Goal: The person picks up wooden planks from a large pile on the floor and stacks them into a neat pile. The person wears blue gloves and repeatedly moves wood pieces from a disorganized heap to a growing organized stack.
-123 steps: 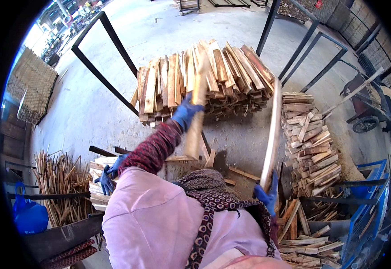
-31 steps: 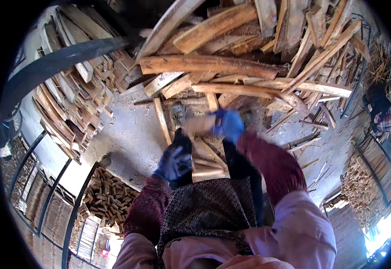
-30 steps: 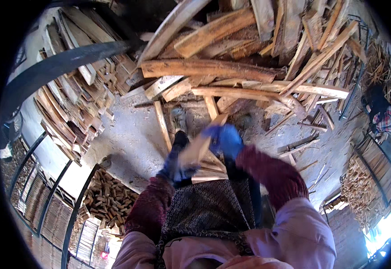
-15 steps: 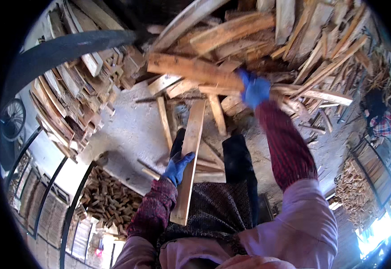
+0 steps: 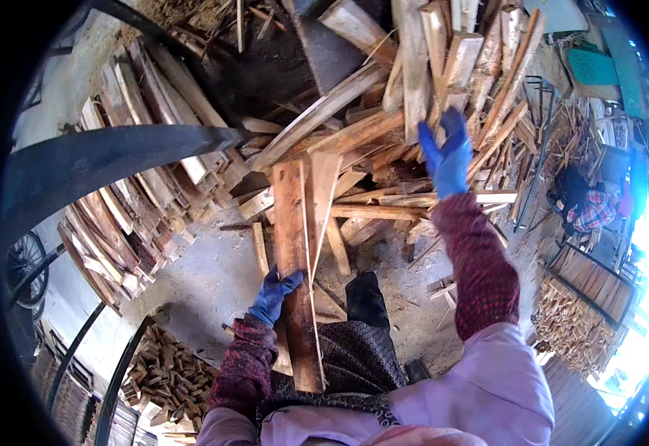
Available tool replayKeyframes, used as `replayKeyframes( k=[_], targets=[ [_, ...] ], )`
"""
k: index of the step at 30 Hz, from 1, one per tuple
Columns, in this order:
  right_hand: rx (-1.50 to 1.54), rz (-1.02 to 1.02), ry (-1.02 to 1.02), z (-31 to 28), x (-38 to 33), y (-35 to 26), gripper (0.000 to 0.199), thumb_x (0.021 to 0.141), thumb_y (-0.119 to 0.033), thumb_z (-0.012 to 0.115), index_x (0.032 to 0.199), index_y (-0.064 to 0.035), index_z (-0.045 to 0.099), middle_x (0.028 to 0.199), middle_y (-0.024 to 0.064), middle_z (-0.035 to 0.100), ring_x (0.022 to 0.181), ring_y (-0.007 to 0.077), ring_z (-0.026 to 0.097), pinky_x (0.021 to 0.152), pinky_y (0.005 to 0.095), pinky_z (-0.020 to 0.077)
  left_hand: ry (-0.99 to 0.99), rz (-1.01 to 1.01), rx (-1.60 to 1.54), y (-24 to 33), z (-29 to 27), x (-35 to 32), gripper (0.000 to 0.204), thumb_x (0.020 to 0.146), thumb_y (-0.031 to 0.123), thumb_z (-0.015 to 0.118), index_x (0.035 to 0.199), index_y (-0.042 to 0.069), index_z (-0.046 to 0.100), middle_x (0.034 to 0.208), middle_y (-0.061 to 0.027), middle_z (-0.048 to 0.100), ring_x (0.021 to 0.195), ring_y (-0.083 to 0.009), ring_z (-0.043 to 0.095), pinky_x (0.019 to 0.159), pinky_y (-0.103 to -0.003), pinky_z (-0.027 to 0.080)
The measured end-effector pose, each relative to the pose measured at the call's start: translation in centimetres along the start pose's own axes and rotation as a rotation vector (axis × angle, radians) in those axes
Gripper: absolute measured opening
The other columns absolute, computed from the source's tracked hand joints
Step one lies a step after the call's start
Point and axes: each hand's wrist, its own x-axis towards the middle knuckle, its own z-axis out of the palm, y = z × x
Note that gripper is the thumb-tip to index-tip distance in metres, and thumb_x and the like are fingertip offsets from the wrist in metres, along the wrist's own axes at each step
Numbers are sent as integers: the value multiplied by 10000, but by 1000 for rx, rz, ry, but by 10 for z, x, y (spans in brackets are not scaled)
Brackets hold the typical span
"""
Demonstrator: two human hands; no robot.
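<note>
A stack of wooden slats (image 5: pixel 127 223) lies at nine o'clock, behind a dark metal bar (image 5: pixel 109 160). At seven o'clock sits a heap of short wood offcuts (image 5: pixel 168 372). Bundled sticks (image 5: pixel 573 327) rest at four o'clock on the concrete floor (image 5: pixel 213 275).

A long reddish-brown plank (image 5: pixel 295 275) is standing nearly upright at centre, a thinner pale strip (image 5: pixel 323 195) leaning against its right edge, far end touching the woodpile (image 5: pixel 384 134).

left hand (image 5: pixel 274 293) grips plank (image 5: pixel 296 275), woodpile (image 5: pixel 384 111)
</note>
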Motion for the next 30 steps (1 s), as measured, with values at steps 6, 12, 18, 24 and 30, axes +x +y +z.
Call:
replayKeyframes(
  k=[6, 12, 18, 24, 30],
  targets=[
    [-306, 497, 13, -19, -1, 174, 514, 895, -316, 767, 1267, -11, 586, 1023, 66, 658, 908, 167, 615, 798, 276, 493, 47, -38, 114, -37, -13, -25, 563, 807, 113, 825, 1319, 28, 605, 1180, -44, 687, 1047, -165, 645, 949, -320, 517],
    [-364, 895, 370, 65, 27, 275, 779, 824, -427, 824, 1374, -12, 461, 1105, 136, 656, 963, 243, 630, 858, 372, 483, 270, -47, 167, -51, -73, -33, 535, 838, 182, 814, 1315, 36, 620, 1184, -35, 676, 1051, -147, 628, 950, -316, 502],
    [-271, 529, 575, -11, 18, 307, 954, 735, -313, 910, 1424, 82, 380, 1245, 212, 640, 1025, 287, 645, 919, 408, 509, 217, -112, 179, -23, -86, -23, 519, 840, 210, 810, 1299, 45, 634, 1114, -19, 688, 975, -141, 636, 901, -306, 508],
    [26, 645, 197, -27, -160, 222, 265, 867, -83, 745, 1082, -12, 609, 862, 46, 652, 694, 184, 634, 614, 319, 536, 48, -275, -34, -4, -88, -11, 528, 915, 364, 713, 1297, 14, 610, 1081, -101, 701, 919, -218, 686, 819, -344, 571],
    [53, 1180, -273, 13, -388, 94, 492, 927, -126, 726, 1350, -25, 497, 1056, 88, 684, 960, 184, 680, 880, 341, 564, -144, -347, -481, -24, 0, 14, 640, 975, 473, 612, 1417, 25, 492, 1233, -226, 655, 1047, -321, 690, 910, -449, 584]
  ],
)
